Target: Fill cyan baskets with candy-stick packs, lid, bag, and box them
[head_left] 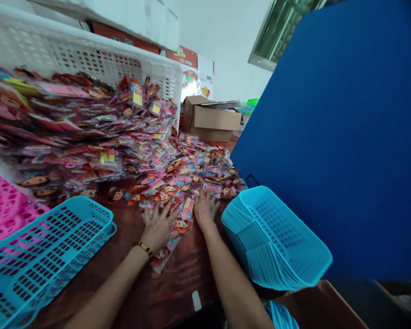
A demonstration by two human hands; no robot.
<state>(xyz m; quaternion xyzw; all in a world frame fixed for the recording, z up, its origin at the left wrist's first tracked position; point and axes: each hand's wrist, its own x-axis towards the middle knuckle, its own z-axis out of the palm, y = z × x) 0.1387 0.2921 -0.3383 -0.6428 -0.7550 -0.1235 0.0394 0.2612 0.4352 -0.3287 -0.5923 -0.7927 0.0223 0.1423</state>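
Note:
My left hand lies with fingers spread on the near edge of a heap of small plastic-wrapped packets, each printed with a cartoon face. A bracelet of dark and yellow beads circles that wrist. To its right, my right hand rests on the same heap, fingers apart and reaching forward. Between the two hands sits a packet with a red-haired figure. Another packet lies partly under my left hand, on the dark brown table. Neither hand grips anything that I can see.
A white basket spills packets at the left. Blue baskets flank me: one on the left by pink baskets, a nested stack on the right. Behind are an opened carton and a large blue panel.

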